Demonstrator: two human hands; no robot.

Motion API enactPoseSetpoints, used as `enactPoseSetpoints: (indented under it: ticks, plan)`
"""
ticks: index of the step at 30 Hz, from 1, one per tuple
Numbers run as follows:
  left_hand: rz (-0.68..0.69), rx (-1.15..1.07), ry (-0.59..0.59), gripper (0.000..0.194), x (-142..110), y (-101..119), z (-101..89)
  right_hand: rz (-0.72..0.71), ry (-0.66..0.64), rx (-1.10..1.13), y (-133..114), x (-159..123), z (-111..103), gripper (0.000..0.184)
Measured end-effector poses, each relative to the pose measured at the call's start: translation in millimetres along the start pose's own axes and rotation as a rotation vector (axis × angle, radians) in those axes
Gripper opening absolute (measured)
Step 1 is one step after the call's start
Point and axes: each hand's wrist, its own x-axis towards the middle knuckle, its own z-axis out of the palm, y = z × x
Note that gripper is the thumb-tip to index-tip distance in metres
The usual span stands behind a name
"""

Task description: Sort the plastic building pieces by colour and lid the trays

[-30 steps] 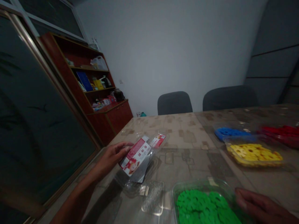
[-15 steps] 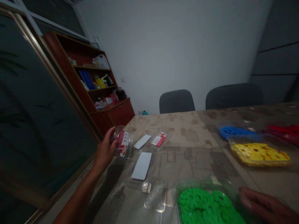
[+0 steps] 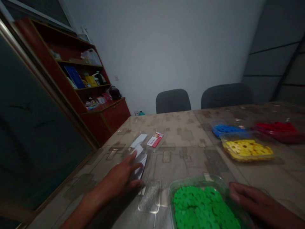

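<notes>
My left hand, fingers spread, reaches over a clear plastic lid with a white-backed label. Its fingertips are at that label, partly covering it; whether they press on it I cannot tell. Just beyond lies another white label, and beside it a clear lid with a red-and-white label. My right hand, dim and blurred, has its fingers closed at the right rim of a clear plastic container that holds green flower-shaped plastic pieces.
To the right stand clear containers of yellow pieces, blue pieces and red pieces. Two grey chairs stand behind the patterned table. A wooden cabinet is at the back left.
My left hand has let go of the clear container with the red-and-white label, which no longer shows, and has come right and nearer, over the white label. My right hand stays at the green pieces' container.
</notes>
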Motion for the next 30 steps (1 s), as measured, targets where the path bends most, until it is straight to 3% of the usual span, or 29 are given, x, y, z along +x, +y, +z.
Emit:
enactPoseSetpoints:
  ticks: [2, 4, 11, 22, 26, 30]
  plan:
    - [-0.010, 0.001, -0.117, 0.068, -6.7, 6.9, -0.4, 0.021, 0.010, 0.021, -5.4, -0.9, 2.2, 0.052]
    - [-0.004, 0.014, -0.140, 0.077, -10.2, 7.8, 4.4, 0.024, 0.012, 0.045, -11.6, -2.6, 3.7, 0.049]
    - [0.119, 0.087, 0.036, 0.071, -0.6, -6.7, 38.8, -0.036, 0.010, 0.053, -17.1, -7.5, 4.6, 0.044]
    - [0.163, 0.186, 0.048, 0.047, -12.6, 25.0, 29.2, -0.005, 0.010, 0.043, -18.0, -4.8, 5.9, 0.047]
    - [0.216, 0.180, 0.050, 0.047, -16.6, 27.8, 28.8, -0.018, 0.044, 0.030, -22.1, -4.3, 7.1, 0.049]
    - [0.289, 0.099, 0.208, 0.037, -20.1, 14.4, 32.3, -0.027, 0.026, 0.039, -23.7, -4.3, 7.8, 0.047]
